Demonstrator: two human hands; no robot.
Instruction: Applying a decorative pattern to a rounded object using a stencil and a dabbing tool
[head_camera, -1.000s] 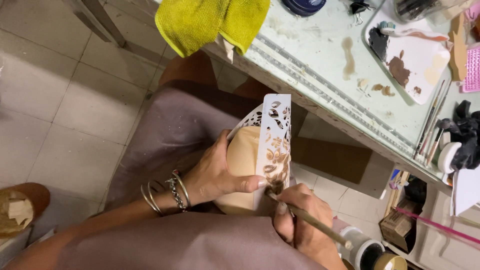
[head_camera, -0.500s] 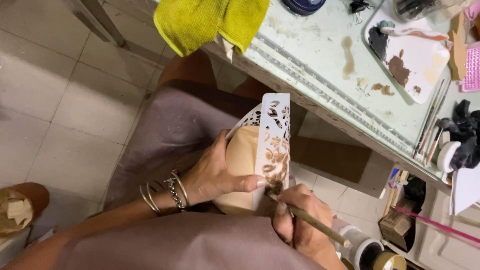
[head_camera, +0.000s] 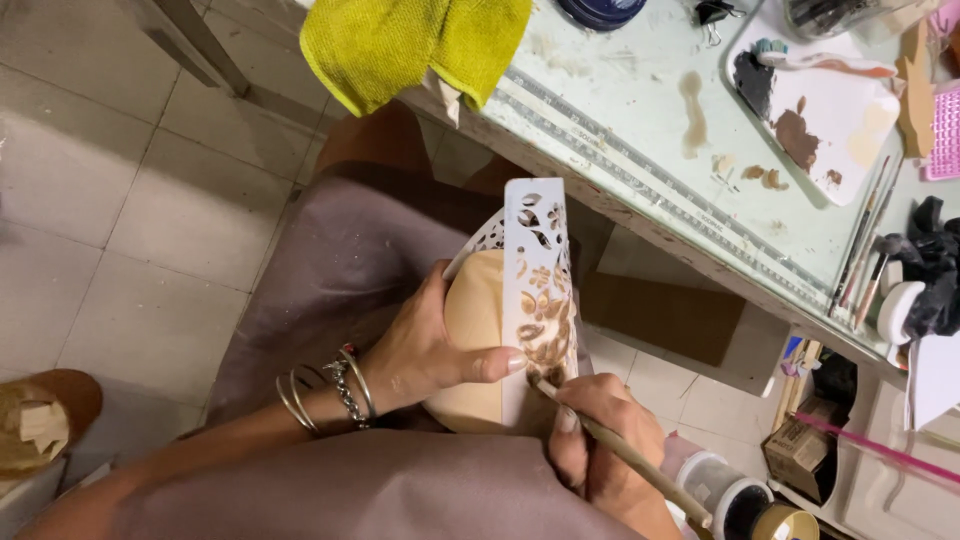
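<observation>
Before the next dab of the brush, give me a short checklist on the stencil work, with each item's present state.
1. Stencil lies flat against the tan rounded piece: ok at the lower part; its top stands clear above the piece.
2. Left hand pins the stencil, thumb across it: ok.
3. Right hand has a firm grip on the brush: ok.
4. Brush tip sits at a stencil cutout near the lower edge: ok.
5. Paint load on the tip: cannot tell.
6. Palette with brown paint lies on the table: ok.
</observation>
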